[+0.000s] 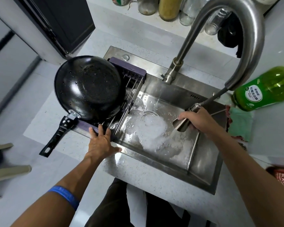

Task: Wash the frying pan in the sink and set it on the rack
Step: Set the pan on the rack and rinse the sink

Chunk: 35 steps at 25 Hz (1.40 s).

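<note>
Head view: black round frying pan (88,87) upturned on purple-ended steel rack (129,74), 9 o'clock of steel sink (202,163); washing done. My left grip (100,141) spread on rack; right grip (198,122) wrapped round steel sprayer head (182,124), rinsing suds.

At the left centre of the frame, the upturned black frying pan (87,87) hides most of the purple-framed wire drying rack (129,71) beneath it, and its inside cannot be seen. Along the top edge, the glass jars and bottles (168,7) are cut off, their tops out of view. The green plastic bottle (266,89) at the right edge is cropped, its label print too small to read.
</note>
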Available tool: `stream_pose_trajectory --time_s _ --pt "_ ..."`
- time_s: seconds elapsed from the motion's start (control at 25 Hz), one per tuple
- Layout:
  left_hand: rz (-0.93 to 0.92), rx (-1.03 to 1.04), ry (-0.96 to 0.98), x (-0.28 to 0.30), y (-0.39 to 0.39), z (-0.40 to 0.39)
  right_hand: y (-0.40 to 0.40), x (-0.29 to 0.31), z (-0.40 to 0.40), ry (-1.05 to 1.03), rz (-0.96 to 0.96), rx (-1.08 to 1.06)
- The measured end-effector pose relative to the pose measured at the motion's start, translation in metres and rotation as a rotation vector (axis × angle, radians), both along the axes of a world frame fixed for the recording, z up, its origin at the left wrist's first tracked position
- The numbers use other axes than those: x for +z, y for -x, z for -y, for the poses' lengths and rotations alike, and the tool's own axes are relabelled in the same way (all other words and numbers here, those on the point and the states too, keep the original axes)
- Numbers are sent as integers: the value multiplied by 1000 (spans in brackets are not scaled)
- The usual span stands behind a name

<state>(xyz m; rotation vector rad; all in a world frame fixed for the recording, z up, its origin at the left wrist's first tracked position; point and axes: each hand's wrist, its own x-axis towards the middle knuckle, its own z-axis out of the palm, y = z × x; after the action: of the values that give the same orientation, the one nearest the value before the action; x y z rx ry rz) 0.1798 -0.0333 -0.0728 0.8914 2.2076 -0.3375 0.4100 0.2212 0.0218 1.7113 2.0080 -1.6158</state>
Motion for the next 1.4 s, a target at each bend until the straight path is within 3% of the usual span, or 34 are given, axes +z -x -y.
stream_pose_trajectory --time_s 0.32,1.4 --pt "7 22 -25 0 -1 0 15 -17 5 -27 -74 -215" --pt "38 38 -33 -1 -1 -1 24 -18 8 -83 -155 -121"
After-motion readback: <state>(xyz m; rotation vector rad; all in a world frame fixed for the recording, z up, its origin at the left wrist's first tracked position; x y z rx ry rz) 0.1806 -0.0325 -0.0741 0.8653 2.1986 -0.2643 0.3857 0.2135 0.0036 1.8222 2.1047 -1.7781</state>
